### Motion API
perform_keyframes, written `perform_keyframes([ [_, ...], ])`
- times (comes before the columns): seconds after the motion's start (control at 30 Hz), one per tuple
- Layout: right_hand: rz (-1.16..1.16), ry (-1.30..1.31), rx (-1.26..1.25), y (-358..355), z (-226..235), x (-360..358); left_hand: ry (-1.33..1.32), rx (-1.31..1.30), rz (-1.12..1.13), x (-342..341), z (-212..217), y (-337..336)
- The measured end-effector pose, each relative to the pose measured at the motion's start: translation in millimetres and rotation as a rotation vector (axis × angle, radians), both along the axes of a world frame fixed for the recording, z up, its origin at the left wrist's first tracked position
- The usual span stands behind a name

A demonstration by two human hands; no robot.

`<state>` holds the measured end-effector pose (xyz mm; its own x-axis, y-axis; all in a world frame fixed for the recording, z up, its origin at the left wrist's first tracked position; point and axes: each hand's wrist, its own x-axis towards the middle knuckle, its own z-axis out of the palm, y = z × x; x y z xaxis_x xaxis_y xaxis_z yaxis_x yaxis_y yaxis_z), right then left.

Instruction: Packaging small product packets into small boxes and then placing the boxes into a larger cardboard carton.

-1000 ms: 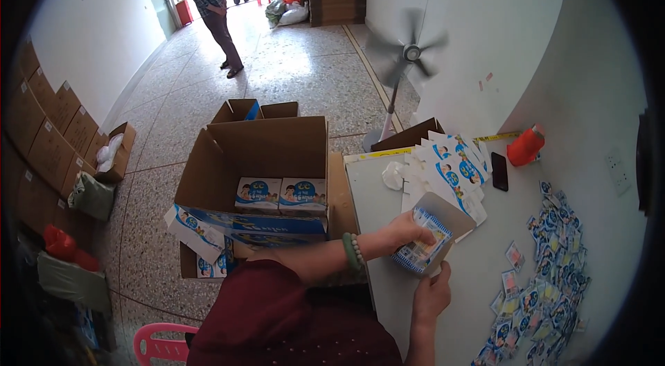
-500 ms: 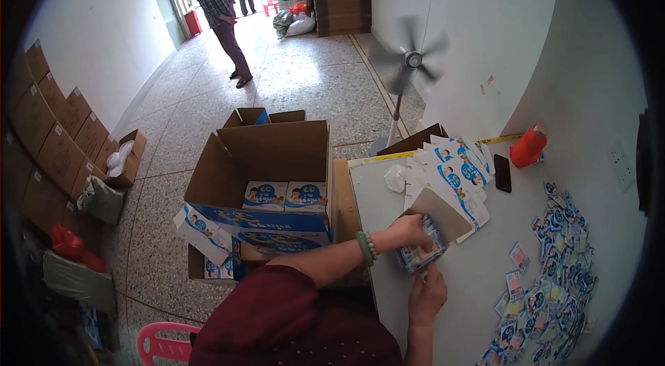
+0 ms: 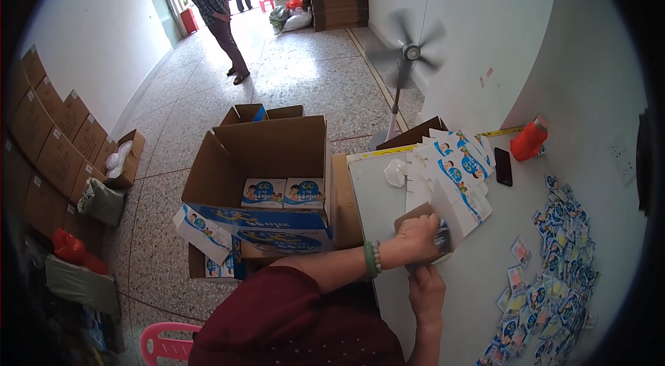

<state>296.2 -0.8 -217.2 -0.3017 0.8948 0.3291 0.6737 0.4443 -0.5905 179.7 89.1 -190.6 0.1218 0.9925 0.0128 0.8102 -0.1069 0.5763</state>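
At the table's near left part, a small white carton with a grey-brown inside stands with its flap raised. My left hand, with a green bangle and beads at the wrist, is closed over the carton's opening. Small blue-and-clear packets show at its fingers; how many it grips is hidden. Just below, my right hand is closed at the carton's near side, its fingertips partly hidden. Flattened white-and-blue cartons lie in a fanned stack beyond. A loose heap of packets spreads along the right side.
A large open cardboard box holding filled cartons stands left of the table. A phone, a red-orange bottle and crumpled white paper sit at the back. A fan spins beyond. Two people stand near the doorway.
My left hand has turned and closed over the carton, covering most of the packets that showed before. The right hand stays at the near side. The view has shifted slightly.
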Motion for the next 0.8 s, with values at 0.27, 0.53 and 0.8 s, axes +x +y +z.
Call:
perform_keyframes([
  [0.27, -0.073, 0.096, -0.091, -1, -5, 0, 0.118, -0.168, -0.195, 6, -30, 11],
  [0.53, -0.110, 0.190, -0.133, 0, -14, 0, 0.187, -0.281, -0.262, -12, -23, 20],
  [0.8, -0.128, 0.283, -0.203, -8, -14, 6, -0.091, -0.310, -0.295, -22, -35, 26],
])
